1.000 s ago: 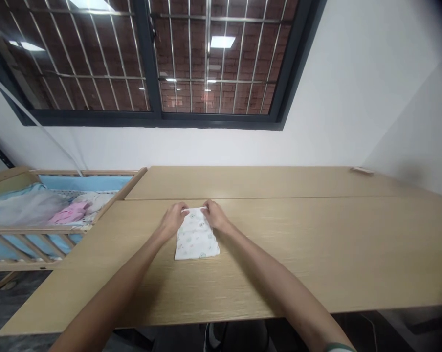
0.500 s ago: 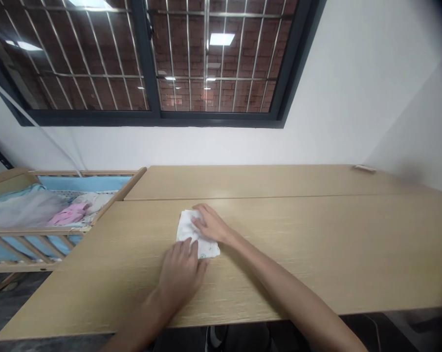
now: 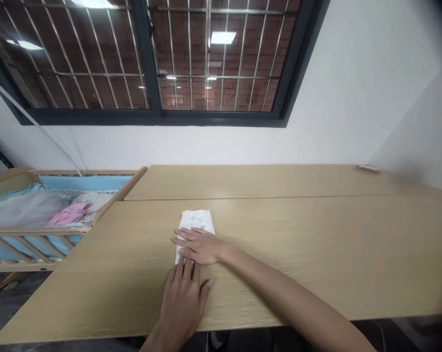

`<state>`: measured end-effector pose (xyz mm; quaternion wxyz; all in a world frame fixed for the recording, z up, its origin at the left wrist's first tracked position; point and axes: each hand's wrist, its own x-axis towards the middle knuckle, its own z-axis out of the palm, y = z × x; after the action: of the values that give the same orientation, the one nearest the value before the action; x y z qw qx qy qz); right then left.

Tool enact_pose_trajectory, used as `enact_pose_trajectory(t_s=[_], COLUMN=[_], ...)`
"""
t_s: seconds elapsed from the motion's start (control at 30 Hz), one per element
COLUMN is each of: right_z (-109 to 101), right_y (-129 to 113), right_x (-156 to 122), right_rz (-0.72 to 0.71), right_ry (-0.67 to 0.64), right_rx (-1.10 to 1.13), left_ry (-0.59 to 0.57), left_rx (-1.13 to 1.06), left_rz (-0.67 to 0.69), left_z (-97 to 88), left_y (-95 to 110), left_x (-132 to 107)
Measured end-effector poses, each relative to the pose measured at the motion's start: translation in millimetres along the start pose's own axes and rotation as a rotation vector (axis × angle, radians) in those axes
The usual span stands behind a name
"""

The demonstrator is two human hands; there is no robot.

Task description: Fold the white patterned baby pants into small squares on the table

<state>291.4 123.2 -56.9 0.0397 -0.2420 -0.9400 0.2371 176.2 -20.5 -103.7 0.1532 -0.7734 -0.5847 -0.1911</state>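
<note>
A small folded white cloth [image 3: 197, 221] with faint printed figures lies flat on the wooden table [image 3: 298, 254]. Across its middle rests my right hand [image 3: 199, 246], palm down, with the fingers stretched to the left past the cloth's edge. My left hand [image 3: 184, 296] lies flat just below, fingertips at the near edge of the cloth and thumb spread to the right. The near part of the cloth is hidden beneath my hands.
On the left stands a wooden crib [image 3: 33, 230] with blue lining; pink fabric [image 3: 70, 214] and white bedding lie inside. A barred window [image 3: 213, 73] is above the table. Near the back right corner lies a small flat pale object [image 3: 367, 169].
My right hand has moved from the cloth's far edge toward me and flattened over its middle. My left hand has drawn back slightly toward me. The cloth now lies straighter.
</note>
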Motion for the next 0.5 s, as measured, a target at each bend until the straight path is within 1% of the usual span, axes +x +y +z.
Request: enact_pose_trajectory(t_s=[0.1, 0.23, 0.4, 0.5], right_z=[-4, -9, -15, -20], right_y=[13, 32, 56, 68], right_x=[11, 23, 35, 42], right_rz=[0.019, 0.032, 0.032, 0.064], right_ry=[0.013, 0.055, 0.114, 0.149], right_rx=[-0.07, -0.125, -0.16, -0.192], left_ry=[0.023, 0.016, 0.001, -0.006], left_rx=[0.026, 0.033, 0.025, 0.028], left_rz=[0.005, 0.006, -0.001, -0.004], left_z=[4.9, 9.6, 8.8, 7.0], left_y=[-1, -2, -2, 0], left_x=[-1, -1, 1, 2])
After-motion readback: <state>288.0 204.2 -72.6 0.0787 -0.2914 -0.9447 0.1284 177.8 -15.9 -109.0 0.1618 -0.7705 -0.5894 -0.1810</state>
